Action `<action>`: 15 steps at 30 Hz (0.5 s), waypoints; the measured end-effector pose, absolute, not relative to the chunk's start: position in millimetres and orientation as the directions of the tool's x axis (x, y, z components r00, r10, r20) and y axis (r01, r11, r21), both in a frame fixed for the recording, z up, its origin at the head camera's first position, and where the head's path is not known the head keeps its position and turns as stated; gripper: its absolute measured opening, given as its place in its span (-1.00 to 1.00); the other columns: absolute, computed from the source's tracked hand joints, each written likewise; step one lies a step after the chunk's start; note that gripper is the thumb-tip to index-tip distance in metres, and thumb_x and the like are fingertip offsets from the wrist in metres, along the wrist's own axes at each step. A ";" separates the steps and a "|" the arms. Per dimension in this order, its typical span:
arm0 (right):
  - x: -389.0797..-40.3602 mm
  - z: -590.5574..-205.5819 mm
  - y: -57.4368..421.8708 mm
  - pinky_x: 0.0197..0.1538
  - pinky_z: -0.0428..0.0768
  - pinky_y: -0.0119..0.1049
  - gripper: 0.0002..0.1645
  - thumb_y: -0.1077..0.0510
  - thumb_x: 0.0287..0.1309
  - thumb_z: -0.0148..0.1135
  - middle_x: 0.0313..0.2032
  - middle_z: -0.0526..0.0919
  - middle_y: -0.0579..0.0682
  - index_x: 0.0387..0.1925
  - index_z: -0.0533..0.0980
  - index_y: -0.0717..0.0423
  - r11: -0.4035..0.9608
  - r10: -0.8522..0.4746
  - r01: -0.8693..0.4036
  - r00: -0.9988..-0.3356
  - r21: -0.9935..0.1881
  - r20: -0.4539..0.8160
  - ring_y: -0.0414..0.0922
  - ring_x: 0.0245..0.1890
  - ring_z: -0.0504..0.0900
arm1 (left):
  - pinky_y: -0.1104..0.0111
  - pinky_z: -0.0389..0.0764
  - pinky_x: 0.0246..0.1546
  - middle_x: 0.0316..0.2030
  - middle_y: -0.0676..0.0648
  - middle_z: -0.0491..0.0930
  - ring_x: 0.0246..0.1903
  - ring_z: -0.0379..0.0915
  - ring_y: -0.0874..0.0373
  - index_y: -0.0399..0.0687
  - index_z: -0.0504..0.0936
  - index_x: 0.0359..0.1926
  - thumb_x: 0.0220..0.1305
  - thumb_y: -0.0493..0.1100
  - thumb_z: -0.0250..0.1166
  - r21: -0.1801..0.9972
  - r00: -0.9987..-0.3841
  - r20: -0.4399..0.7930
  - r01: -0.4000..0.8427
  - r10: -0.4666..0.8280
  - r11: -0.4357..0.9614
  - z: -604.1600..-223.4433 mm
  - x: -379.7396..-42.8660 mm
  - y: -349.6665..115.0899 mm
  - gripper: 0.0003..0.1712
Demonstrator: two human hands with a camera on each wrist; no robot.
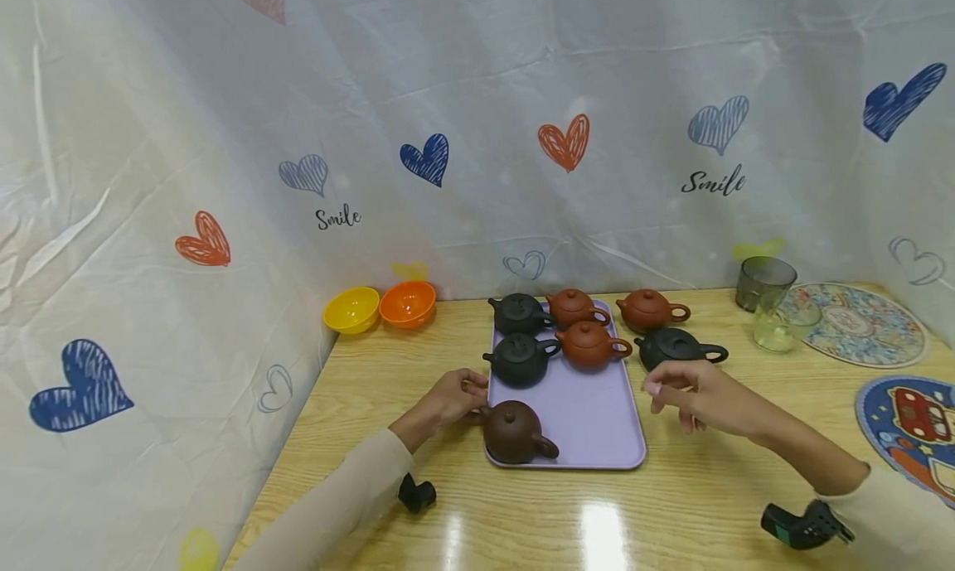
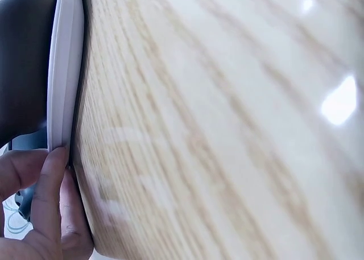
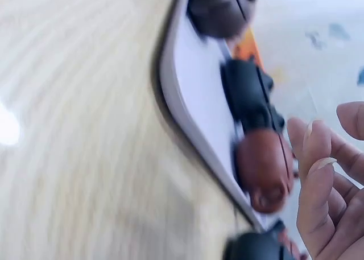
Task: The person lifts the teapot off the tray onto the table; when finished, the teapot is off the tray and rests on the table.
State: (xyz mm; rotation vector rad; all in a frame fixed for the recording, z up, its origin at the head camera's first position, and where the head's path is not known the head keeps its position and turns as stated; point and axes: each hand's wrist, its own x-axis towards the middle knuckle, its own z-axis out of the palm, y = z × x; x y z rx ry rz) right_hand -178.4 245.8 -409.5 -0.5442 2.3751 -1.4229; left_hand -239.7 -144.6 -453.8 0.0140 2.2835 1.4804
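head: high, fwd/dn, wide on tbl [image 1: 358, 397] | L+R wrist: close-up, rolled sideways | all share tray [image 1: 585, 418]

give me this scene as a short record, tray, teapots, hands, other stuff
surface: wooden table
tray: lilac tray
on tray: far black teapot, near black teapot, far red-brown teapot, near red-brown teapot, dark brown teapot
right of tray: loose red-brown teapot, loose black teapot
left hand: pinches tray's left rim
right hand: right of tray, holds nothing
bowls: yellow bowl, orange bowl
glasses: grey glass, pale yellow-green glass
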 end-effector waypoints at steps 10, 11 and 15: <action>-173.3 -428.2 193.5 -0.67 0.41 -0.44 -0.68 0.10 0.44 0.12 -0.36 0.68 0.20 -0.08 0.54 0.34 0.326 -0.603 -0.120 -0.790 -0.938 -0.109 -0.23 -0.70 0.48 | 0.29 0.73 -0.26 -0.15 -0.24 0.59 -0.31 0.58 0.09 -0.37 0.48 0.11 0.29 -0.40 0.27 0.872 -0.909 -0.345 -0.217 0.235 0.439 -454.1 -241.3 -144.1 -0.63; -172.9 -430.1 188.5 -0.67 0.41 -0.45 -0.68 0.09 0.44 0.13 -0.37 0.68 0.17 -0.09 0.54 0.33 0.325 -0.611 -0.113 -0.783 -0.939 -0.117 -0.23 -0.71 0.48 | 0.30 0.73 -0.26 -0.15 -0.24 0.59 -0.31 0.59 0.10 -0.37 0.48 0.10 0.29 -0.39 0.27 0.870 -0.909 -0.345 -0.217 0.234 0.442 -454.1 -241.3 -143.9 -0.63; -171.9 -436.0 168.7 -0.67 0.41 -0.47 -0.67 0.08 0.45 0.11 -0.40 0.68 0.12 -0.07 0.55 0.31 0.295 -0.642 -0.060 -0.752 -0.954 -0.151 -0.23 -0.74 0.49 | 0.28 0.73 -0.23 -0.14 -0.25 0.61 -0.28 0.59 0.09 -0.37 0.48 0.12 0.29 -0.37 0.29 0.868 -0.912 -0.335 -0.201 0.236 0.454 -452.9 -240.0 -146.9 -0.61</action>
